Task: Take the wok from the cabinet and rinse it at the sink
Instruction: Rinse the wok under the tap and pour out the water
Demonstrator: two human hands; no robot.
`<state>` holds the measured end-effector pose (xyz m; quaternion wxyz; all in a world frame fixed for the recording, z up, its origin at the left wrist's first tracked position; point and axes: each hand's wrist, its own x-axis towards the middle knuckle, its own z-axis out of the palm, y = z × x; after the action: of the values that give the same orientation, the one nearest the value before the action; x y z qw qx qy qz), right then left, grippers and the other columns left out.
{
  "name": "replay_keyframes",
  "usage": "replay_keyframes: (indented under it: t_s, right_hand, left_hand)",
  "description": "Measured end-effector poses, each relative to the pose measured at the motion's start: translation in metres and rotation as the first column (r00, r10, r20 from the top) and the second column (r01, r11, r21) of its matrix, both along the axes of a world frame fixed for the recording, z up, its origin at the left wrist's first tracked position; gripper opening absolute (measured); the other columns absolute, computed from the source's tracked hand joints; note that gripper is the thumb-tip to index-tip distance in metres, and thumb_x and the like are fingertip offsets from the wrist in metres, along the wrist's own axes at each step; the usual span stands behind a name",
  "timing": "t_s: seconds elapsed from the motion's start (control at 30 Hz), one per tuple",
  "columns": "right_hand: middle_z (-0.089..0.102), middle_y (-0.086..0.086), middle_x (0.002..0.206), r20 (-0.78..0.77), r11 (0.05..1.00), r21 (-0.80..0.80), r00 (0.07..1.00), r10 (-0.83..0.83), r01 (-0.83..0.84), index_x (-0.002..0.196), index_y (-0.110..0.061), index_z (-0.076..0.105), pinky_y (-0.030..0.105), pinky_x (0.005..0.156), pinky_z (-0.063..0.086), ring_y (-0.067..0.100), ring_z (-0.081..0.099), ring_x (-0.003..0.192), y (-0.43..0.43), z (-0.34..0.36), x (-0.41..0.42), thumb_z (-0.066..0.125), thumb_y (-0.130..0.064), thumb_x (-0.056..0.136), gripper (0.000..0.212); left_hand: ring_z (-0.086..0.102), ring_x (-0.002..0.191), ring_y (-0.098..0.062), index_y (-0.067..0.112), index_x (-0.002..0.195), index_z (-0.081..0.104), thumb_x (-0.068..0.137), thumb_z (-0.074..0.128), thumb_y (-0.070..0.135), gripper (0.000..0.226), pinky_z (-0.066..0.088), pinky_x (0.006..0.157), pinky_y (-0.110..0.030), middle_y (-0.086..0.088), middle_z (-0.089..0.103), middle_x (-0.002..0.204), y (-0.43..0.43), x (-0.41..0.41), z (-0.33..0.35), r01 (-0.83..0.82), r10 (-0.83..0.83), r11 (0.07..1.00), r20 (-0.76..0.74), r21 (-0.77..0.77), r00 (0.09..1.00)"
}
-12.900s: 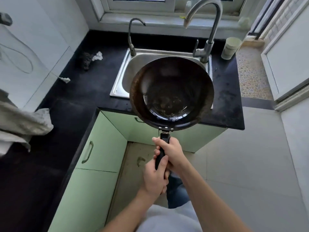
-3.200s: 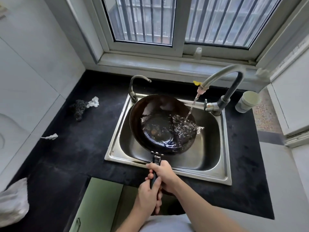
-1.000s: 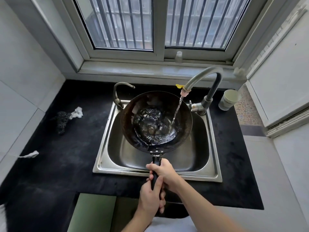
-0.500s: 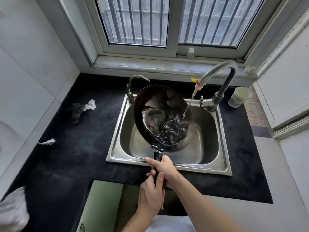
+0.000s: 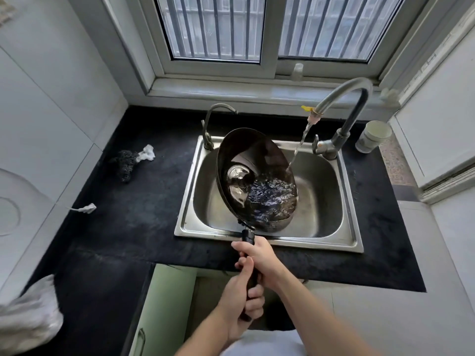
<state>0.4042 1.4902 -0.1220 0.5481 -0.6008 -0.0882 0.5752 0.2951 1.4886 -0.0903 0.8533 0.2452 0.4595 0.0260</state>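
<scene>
Wok (image 5: pixel 257 181) lies straight ahead of my fingers (image 5: pixel 253 296), handle along that line; both hands wrap it, right hand (image 5: pixel 259 255) nearer.

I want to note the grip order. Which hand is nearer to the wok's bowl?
Right. The right hand grips the handle just below the wok; the left hand grips the handle's end, farther from it.
</scene>
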Motion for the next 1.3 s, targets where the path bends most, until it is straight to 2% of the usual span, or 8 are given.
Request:
replay_keyframes:
  t_s: [0.1,0.23,0.4,0.7,0.9,1.1,1.2,1.3]
  right_hand:
    - [0.045,-0.001,0.058,-0.034,1.0,0.018,0.999,-0.005,0.006,0.081,-0.009,0.046,0.027,0.05,0.052,0.007,0.044,0.039,-0.001,0.003,-0.001,0.066,-0.004,0.091,0.023]
    - [0.047,-0.001,0.058,-0.047,0.999,0.012,0.998,0.038,-0.038,0.08,-0.011,0.046,0.029,0.052,0.052,0.009,0.045,0.04,-0.003,0.007,0.001,0.068,-0.005,0.091,0.025]
    - [0.05,0.001,0.058,0.002,0.995,-0.012,0.995,0.103,-0.103,0.082,-0.008,0.047,0.031,0.053,0.052,0.013,0.047,0.042,-0.001,0.013,0.003,0.07,-0.009,0.091,0.025]
    - [0.055,0.002,0.058,0.173,0.973,-0.046,0.958,0.231,-0.226,0.079,-0.01,0.05,0.033,0.053,0.052,0.015,0.056,0.045,0.011,0.022,0.014,0.074,-0.019,0.089,0.028]
    - [0.057,0.0,0.057,0.218,0.966,-0.069,0.941,0.257,-0.248,0.085,-0.008,0.051,0.029,0.051,0.053,0.015,0.058,0.044,0.014,0.025,0.021,0.072,-0.018,0.09,0.024]
    - [0.058,-0.001,0.058,0.227,0.96,-0.095,0.933,0.279,-0.264,0.087,-0.009,0.053,0.04,0.064,0.057,0.015,0.059,0.047,0.014,0.015,0.028,0.07,-0.017,0.09,0.019]
    - [0.058,-0.003,0.055,0.221,0.963,-0.089,0.938,0.268,-0.254,0.085,-0.008,0.053,0.04,0.063,0.058,0.015,0.058,0.046,0.016,0.012,0.03,0.071,-0.016,0.089,0.02]
    - [0.057,-0.002,0.055,0.229,0.964,-0.084,0.937,0.265,-0.252,0.083,-0.008,0.052,0.04,0.063,0.057,0.016,0.058,0.046,0.016,0.011,0.034,0.07,-0.017,0.088,0.02]
  left_hand:
    - [0.02,0.03,-0.007,0.012,0.073,0.046,0.083,0.057,0.051,0.042,0.016,0.034,-0.013,0.001,0.023,0.047,-0.002,0.0,-0.001,0.041,-0.039,0.994,-0.02,0.104,0.999]
    - [0.018,0.034,-0.011,0.012,0.069,0.039,0.093,0.055,0.044,0.043,0.016,0.038,-0.016,-0.001,0.022,0.048,-0.005,0.001,-0.005,0.085,-0.062,0.968,-0.103,0.236,0.993]
    - [0.019,0.034,-0.013,0.014,0.057,0.035,0.095,0.054,0.04,0.05,0.018,0.039,-0.019,0.001,0.024,0.045,-0.004,-0.001,-0.009,0.123,-0.082,0.937,-0.136,0.328,0.987]
    - [0.02,0.032,-0.012,0.01,0.059,0.036,0.097,0.052,0.031,0.046,0.018,0.036,-0.016,0.0,0.023,0.044,-0.001,0.003,-0.007,0.091,-0.053,0.913,-0.104,0.399,0.993]
    - [0.021,0.033,-0.012,0.009,0.063,0.038,0.095,0.052,0.033,0.042,0.018,0.035,-0.016,0.001,0.025,0.044,0.003,0.007,-0.006,0.09,-0.059,0.905,-0.086,0.416,0.995]
    - [0.025,0.035,-0.012,0.008,0.069,0.043,0.095,0.054,0.034,0.038,0.021,0.035,-0.019,0.001,0.029,0.046,0.003,0.013,-0.002,0.124,-0.086,0.903,-0.11,0.411,0.99]
    - [0.024,0.034,-0.013,0.009,0.066,0.043,0.089,0.056,0.039,0.04,0.021,0.035,-0.019,0.001,0.029,0.045,0.005,0.016,-0.001,0.122,-0.084,0.899,-0.107,0.421,0.991]
    - [0.025,0.034,-0.012,0.009,0.067,0.043,0.093,0.055,0.034,0.038,0.021,0.035,-0.018,0.001,0.029,0.045,0.004,0.02,-0.001,0.123,-0.078,0.899,-0.122,0.421,0.989]
